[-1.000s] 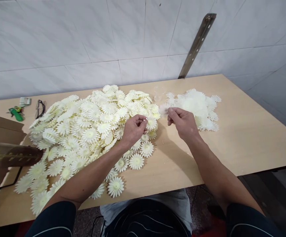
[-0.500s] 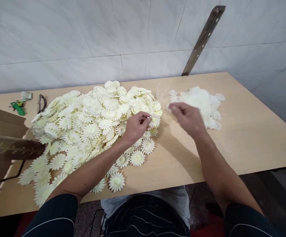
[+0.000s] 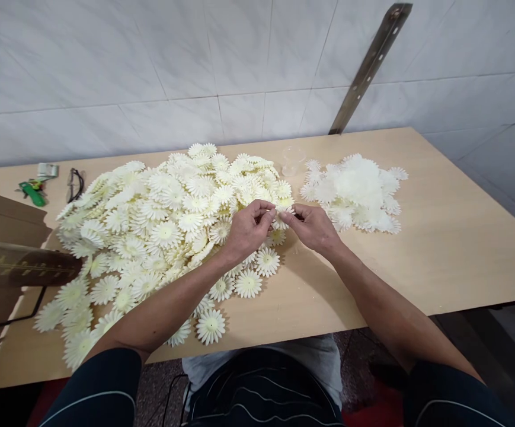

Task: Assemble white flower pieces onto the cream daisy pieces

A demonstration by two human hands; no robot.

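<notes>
My left hand (image 3: pixel 252 229) is closed in a pinch over the right side of a large heap of cream artificial flower heads (image 3: pixel 163 231). Between the fingertips of both hands sits a pale flower petal piece (image 3: pixel 284 214), partly covered by the fingers. My right hand (image 3: pixel 314 228) pinches at its right side, thumb and forefinger nearly meeting those of my left. Just behind my right hand lies a smaller pile of whiter, thinner flower pieces (image 3: pixel 359 187). Loose flower heads (image 3: pixel 248 284) lie along the heap's front edge.
A clear plastic cup (image 3: pixel 293 159) stands behind the two piles. At the left are a green-handled tool (image 3: pixel 32 193), glasses (image 3: pixel 76 185), a brown transparent bottle (image 3: pixel 26 265) lying on its side and a cardboard box (image 3: pixel 6 225). A slotted metal bar (image 3: pixel 370 68) leans on the tiled wall.
My right hand has moved left from the whiter pile to meet my left hand, its fingers now at the petal piece. My left hand has stayed almost in place.
</notes>
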